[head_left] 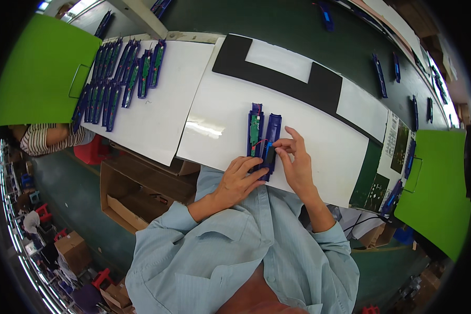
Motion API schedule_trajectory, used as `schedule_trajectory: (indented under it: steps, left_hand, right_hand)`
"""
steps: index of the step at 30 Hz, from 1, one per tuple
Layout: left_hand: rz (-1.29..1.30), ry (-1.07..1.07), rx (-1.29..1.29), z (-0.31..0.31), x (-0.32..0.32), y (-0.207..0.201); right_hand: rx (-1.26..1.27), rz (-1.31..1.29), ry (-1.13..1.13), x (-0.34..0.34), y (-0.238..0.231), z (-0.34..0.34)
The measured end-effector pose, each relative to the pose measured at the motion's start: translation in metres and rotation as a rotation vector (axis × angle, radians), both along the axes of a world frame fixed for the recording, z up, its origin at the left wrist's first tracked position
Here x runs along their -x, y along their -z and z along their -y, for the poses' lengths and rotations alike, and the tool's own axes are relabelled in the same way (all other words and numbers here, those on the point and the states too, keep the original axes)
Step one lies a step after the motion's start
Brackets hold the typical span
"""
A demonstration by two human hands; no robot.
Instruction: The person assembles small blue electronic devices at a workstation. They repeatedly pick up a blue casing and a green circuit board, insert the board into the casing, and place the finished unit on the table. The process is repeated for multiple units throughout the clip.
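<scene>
Two long dark-blue plastic half shells lie side by side on the white worktop before me. The left half shell (250, 141) holds a narrow green circuit board (255, 127) with red wires. In the right half shell (274, 124) sits a small dark block with a blue end (270, 152), and a red wire runs across to the board. My left hand (239, 179) is closed over the near ends of both shells, fingertips on the right one. Thumb and index finger of my right hand (297, 165) pinch the block's edge; its other fingers are raised.
Rows of blue shells with green boards (110, 86) lie on the worktop at left. A black cut-out mat (277, 78) lies beyond my hands. More shells rest on the dark green belt (277, 26). Green panels (42, 73) flank me; a person sits behind the left one.
</scene>
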State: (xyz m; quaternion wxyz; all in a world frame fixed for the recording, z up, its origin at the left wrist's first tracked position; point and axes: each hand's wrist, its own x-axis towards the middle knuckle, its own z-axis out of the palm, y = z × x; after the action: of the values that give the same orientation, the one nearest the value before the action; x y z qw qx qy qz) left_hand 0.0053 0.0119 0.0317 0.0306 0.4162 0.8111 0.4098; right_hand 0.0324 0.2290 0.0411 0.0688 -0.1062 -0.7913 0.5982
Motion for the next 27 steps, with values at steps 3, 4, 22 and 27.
schedule_trajectory:
  steps: [3,4,22,27]
  left_hand:
    - [-0.008,0.005,0.011,-0.001,0.001,-0.001]
    - [-0.016,0.007,0.015,-0.001,0.001,-0.001]
    - [-0.124,0.026,0.046,-0.007,0.0,0.001]
    - [-0.1,0.039,0.048,-0.008,0.002,-0.002]
  right_hand:
    - [0.173,-0.039,0.129,0.001,-0.005,-0.005]
    - [0.079,-0.046,0.107,0.001,-0.004,-0.008]
    - [-0.116,-0.003,-0.121,0.0,-0.015,-0.004]
    - [-0.027,-0.001,-0.114,0.003,-0.004,-0.007]
